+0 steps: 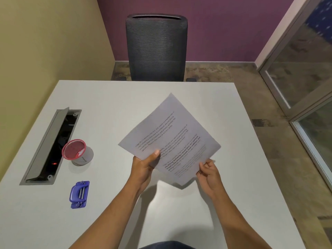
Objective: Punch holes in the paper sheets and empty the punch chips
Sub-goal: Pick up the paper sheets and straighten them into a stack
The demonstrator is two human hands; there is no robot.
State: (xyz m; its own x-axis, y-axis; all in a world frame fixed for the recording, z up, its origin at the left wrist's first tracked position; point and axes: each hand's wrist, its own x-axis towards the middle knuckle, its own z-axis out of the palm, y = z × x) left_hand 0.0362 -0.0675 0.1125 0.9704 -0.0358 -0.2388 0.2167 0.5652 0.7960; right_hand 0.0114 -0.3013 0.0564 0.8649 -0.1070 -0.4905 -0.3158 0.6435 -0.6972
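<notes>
Counter (107, 105): white, square-cornered, carrying everything I work with; I keep the middle of it as my working ground. Chair (156, 49): dark mesh back, pushed in at the far edge, out of my reach and no part of the job. Cable hatch (48, 146): grey flap raised at the left side of the counter, dark well beneath with a small red light; I judge it best avoided, since loose chips could fall in. Paper sheets (170, 133): printed, held off the counter and turned cornerwise like a diamond, their shadow lying below on the surface; held up this way, I take it, to square the edges before punching. How many sheets there are I cannot tell. Left hand (145, 168): thumb on top of the lower-left edge, fingers curled beneath, carrying the weight. Right hand (208, 169): fingers (206, 163) pinching the lower-right edge lightly, steadying and aligning rather than bearing load. Red mesh cup (76, 150): tipped on its side just beside the hatch, mouth toward me, some pale bits inside; probably the receptacle for chips. Hole punch (79, 194): blue, lying near the cup and well apart from the sheets, untouched; no holes show in the paper, so I judge punching not yet begun.
</notes>
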